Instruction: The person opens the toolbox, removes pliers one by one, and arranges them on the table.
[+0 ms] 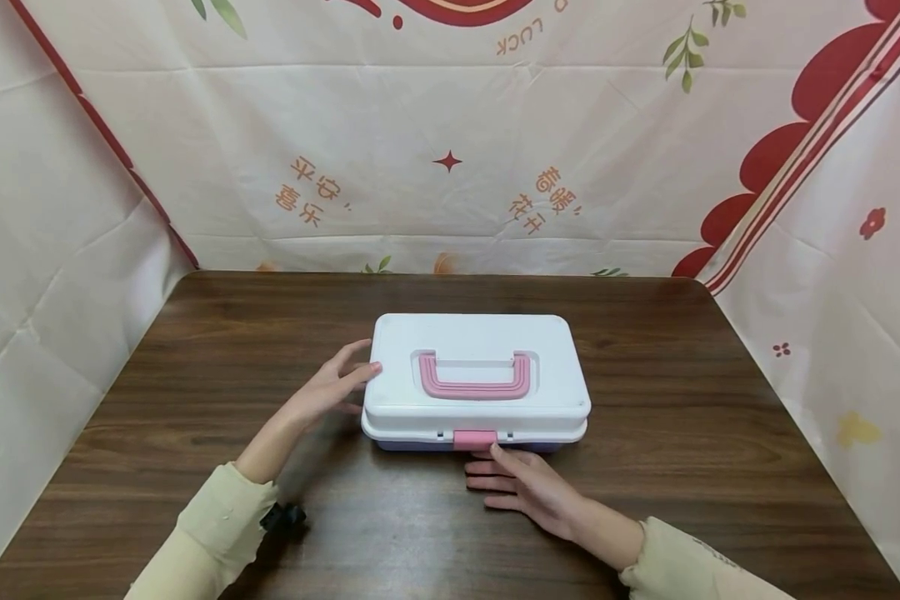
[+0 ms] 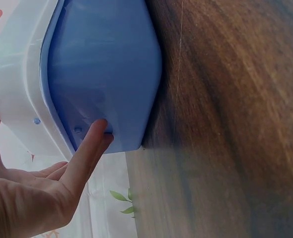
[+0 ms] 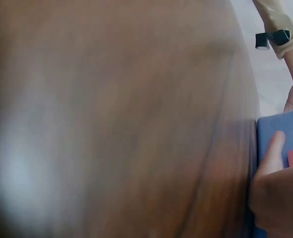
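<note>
A storage box with a white lid (image 1: 480, 333) and a blue base (image 2: 107, 64) stands closed on the table. Its pink handle (image 1: 474, 390) lies flat on the lid, and a pink latch (image 1: 475, 440) sits at the front middle. At the box's left end is my left hand (image 1: 333, 387), thumb on the lid's edge. In the left wrist view, extended fingers (image 2: 89, 144) touch the blue side. My right hand (image 1: 528, 487) is at the front, thumb at the latch's lower right corner, its other fingers extended below and in front.
The box rests on a dark wood-grain table (image 1: 682, 392). A white printed cloth (image 1: 420, 108) hangs behind the table and along both sides. A black device (image 1: 283, 518) is strapped at the left wrist.
</note>
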Available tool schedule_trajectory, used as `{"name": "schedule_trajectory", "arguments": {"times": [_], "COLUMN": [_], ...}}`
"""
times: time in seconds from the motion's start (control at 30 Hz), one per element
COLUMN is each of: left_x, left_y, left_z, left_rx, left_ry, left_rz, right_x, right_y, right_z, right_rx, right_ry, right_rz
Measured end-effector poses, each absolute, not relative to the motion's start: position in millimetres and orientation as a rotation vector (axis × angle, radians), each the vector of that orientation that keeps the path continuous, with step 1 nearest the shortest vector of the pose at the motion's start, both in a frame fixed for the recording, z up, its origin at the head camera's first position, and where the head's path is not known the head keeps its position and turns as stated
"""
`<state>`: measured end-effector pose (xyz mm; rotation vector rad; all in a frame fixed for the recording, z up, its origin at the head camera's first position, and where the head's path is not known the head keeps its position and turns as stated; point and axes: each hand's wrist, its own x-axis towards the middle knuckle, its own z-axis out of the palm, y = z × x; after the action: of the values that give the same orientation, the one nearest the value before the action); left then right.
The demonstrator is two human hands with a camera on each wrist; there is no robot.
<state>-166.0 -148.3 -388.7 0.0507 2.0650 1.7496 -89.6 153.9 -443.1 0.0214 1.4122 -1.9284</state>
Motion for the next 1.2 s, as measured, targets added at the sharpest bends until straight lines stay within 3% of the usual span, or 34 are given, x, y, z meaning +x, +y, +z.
{"name": "schedule_trajectory", "arguments": {"times": [0.6,1.2], "left_x": [-170,-170], "left_y": [-150,-150], "left_z": [-387,-387], "left_rx": [0.084,0.058], "left_ry": [2.083,2.072], "left_rz": [1.692,1.691], "right_x": [-83,-89], "right_y": [134,142], "right_z": [-446,-432], "right_rx": [0.155,0.117], "right_ry": [1.371,1.465], "right_rz": [-2.185,-1.994]}}
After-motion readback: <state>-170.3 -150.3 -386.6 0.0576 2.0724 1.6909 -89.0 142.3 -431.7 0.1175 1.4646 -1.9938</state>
